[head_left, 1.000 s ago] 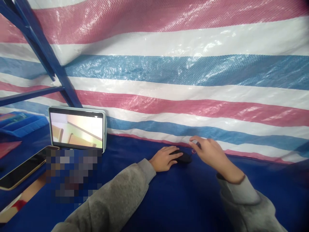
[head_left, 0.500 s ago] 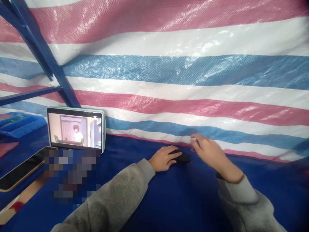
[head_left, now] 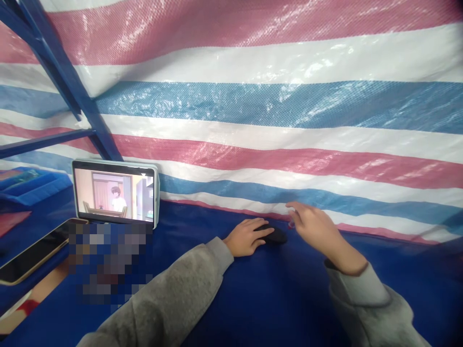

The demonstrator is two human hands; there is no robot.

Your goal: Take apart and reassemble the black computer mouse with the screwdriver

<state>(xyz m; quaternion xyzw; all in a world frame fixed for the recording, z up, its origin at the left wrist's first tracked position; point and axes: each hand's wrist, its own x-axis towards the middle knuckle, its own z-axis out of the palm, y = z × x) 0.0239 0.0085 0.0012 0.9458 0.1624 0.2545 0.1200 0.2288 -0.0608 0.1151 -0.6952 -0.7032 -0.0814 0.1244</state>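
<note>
A black, rounded computer mouse lies on the dark blue table. Over its left part rests my left hand, index and middle fingers stretched across it and the thumb by its near side. Just to the right, my right hand is raised above the table near the striped sheet. Its index finger is bent toward the left and the thumb is close below, with the other fingers curled. Beneath the fingertips shows a small pinkish thing, too small to name; the hand partly hides it.
A tablet playing a cartoon stands at the left. Near it lie a phone and a blue tray. Another person's forearm reaches in by a blurred patch. Behind the table hangs a striped plastic sheet, beside a blue metal frame.
Very little differs. The view has shifted slightly, and the fingers of my right hand have moved a little. My left hand stays on the computer mouse.
</note>
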